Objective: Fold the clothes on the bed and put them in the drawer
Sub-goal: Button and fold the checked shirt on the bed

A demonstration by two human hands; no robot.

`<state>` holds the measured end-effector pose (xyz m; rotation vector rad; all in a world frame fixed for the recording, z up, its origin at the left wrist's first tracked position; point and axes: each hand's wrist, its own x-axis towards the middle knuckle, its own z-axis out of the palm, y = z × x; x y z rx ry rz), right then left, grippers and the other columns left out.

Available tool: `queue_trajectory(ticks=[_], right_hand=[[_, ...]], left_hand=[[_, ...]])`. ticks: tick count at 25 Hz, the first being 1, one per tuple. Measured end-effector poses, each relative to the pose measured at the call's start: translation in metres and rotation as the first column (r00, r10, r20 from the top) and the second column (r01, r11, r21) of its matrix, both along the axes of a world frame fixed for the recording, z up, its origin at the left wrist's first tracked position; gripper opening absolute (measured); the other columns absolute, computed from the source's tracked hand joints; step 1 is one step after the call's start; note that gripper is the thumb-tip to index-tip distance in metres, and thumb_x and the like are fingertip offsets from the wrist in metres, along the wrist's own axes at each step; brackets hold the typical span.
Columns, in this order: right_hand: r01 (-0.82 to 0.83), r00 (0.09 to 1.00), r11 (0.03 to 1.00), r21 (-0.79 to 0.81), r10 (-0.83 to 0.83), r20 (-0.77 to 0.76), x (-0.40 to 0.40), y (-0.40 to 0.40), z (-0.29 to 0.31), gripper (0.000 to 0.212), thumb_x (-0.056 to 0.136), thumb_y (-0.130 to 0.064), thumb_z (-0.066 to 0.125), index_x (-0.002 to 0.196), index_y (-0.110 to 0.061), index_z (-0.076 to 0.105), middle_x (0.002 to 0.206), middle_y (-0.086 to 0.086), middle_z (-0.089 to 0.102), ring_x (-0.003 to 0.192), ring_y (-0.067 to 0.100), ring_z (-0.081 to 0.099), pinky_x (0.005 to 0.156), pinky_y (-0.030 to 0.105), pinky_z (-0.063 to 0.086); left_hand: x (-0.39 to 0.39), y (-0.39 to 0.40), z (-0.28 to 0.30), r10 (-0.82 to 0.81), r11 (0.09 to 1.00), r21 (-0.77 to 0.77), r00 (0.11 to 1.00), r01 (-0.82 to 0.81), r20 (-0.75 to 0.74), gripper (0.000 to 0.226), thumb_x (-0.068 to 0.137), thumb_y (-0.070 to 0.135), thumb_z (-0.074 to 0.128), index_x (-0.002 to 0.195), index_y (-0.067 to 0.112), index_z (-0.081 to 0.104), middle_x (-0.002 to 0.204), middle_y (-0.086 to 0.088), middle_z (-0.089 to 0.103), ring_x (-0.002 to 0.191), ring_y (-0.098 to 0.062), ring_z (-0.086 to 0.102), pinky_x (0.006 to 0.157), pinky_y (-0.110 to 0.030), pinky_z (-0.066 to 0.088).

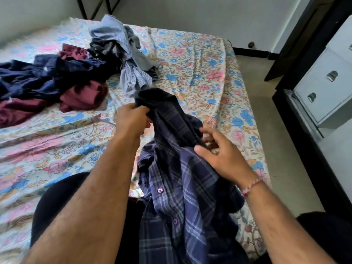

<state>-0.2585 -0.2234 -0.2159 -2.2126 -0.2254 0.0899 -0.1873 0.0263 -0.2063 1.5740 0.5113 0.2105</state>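
Observation:
A dark blue plaid button shirt (181,183) hangs crumpled in front of me above the bed with the floral sheet (200,60). My left hand (131,121) grips the shirt's top edge in a fist. My right hand (219,149) pinches the cloth lower down on the right side, between thumb and fingers. On the bed's far left lies a loose heap of clothes: navy garments (38,77), maroon pieces (83,96) and a grey-blue striped shirt (118,39). A white chest of drawers (327,80) stands at the right, its drawers closed.
A dark wooden frame (304,121) runs along the floor between the bed and the chest. Bare floor (261,103) lies right of the bed. A black metal frame stands at the wall behind the bed.

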Motion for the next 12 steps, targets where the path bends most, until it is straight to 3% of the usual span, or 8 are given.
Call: queue_trajectory(ticks=[2, 3, 5, 6, 9, 11, 12], right_hand=[[-0.123, 0.972, 0.989, -0.079, 0.104, -0.210, -0.028, -0.004, -0.012, 0.045, 0.087, -0.047, 0.078, 0.125, -0.046, 0.055, 0.112, -0.031, 0.063, 0.099, -0.013, 0.060, 0.085, 0.011, 0.047], [-0.167, 0.966, 0.975, -0.145, 0.132, -0.222, -0.036, -0.006, -0.019, 0.033, 0.087, -0.043, 0.079, 0.115, -0.043, 0.061, 0.101, -0.028, 0.067, 0.090, -0.009, 0.064, 0.077, 0.012, 0.049], [-0.074, 0.996, 0.958, -0.277, 0.058, -0.064, -0.035, -0.008, -0.022, 0.011, 0.092, -0.025, 0.074, 0.093, -0.035, 0.070, 0.076, -0.013, 0.071, 0.069, 0.009, 0.068, 0.061, 0.026, 0.052], [0.023, 0.997, 0.960, -0.279, -0.003, 0.073, -0.026, -0.013, -0.018, 0.020, 0.092, -0.014, 0.069, 0.094, -0.034, 0.073, 0.073, -0.009, 0.072, 0.065, 0.013, 0.068, 0.058, 0.027, 0.051], [0.190, 0.886, 0.977, -0.099, -0.128, 0.446, 0.013, -0.041, 0.023, 0.044, 0.085, 0.000, 0.063, 0.114, -0.030, 0.077, 0.101, -0.017, 0.077, 0.088, 0.008, 0.072, 0.081, 0.010, 0.049], [0.123, 0.844, 0.991, 0.050, -0.131, 0.520, 0.036, -0.061, 0.059, 0.049, 0.084, 0.008, 0.067, 0.107, -0.034, 0.076, 0.102, -0.031, 0.073, 0.098, -0.003, 0.068, 0.090, 0.005, 0.044], [0.046, 0.854, 0.993, 0.105, -0.093, 0.511, 0.043, -0.069, 0.074, 0.048, 0.087, 0.010, 0.068, 0.104, -0.035, 0.074, 0.102, -0.031, 0.073, 0.097, -0.006, 0.068, 0.091, 0.008, 0.046]], left_hand=[[0.000, 0.004, 0.009, 0.110, 0.973, -0.202, 0.994, -0.110, -0.012, 0.014, 0.093, 0.011, 0.052, 0.085, 0.016, 0.063, 0.056, 0.002, 0.061, 0.053, -0.017, 0.056, 0.049, -0.028, 0.036], [-0.001, 0.002, 0.014, 0.145, 0.940, -0.312, 0.989, -0.142, -0.015, 0.016, 0.094, 0.012, 0.049, 0.089, 0.018, 0.063, 0.061, 0.003, 0.063, 0.057, -0.017, 0.059, 0.054, -0.029, 0.042], [-0.005, 0.001, 0.023, 0.196, 0.861, -0.479, 0.981, -0.172, 0.000, 0.020, 0.097, 0.012, 0.044, 0.094, 0.018, 0.063, 0.072, 0.001, 0.066, 0.068, -0.019, 0.062, 0.065, -0.032, 0.052], [-0.008, 0.004, 0.030, 0.222, 0.822, -0.543, 0.975, -0.172, 0.027, 0.022, 0.098, 0.013, 0.042, 0.098, 0.017, 0.064, 0.077, -0.001, 0.067, 0.073, -0.021, 0.063, 0.067, -0.033, 0.055], [-0.018, 0.031, 0.057, 0.245, 0.747, -0.665, 0.939, -0.026, 0.240, 0.033, 0.103, 0.025, 0.045, 0.121, 0.016, 0.071, 0.104, -0.003, 0.076, 0.096, -0.026, 0.072, 0.081, -0.037, 0.059], [-0.030, 0.055, 0.071, 0.275, 0.714, -0.696, 0.886, 0.071, 0.373, 0.036, 0.107, 0.036, 0.044, 0.121, 0.018, 0.071, 0.111, -0.001, 0.078, 0.123, -0.027, 0.067, 0.094, -0.039, 0.057], [-0.038, 0.065, 0.071, 0.304, 0.712, -0.700, 0.871, 0.062, 0.386, 0.034, 0.107, 0.037, 0.045, 0.118, 0.018, 0.071, 0.109, -0.001, 0.079, 0.126, -0.026, 0.066, 0.093, -0.038, 0.058]])
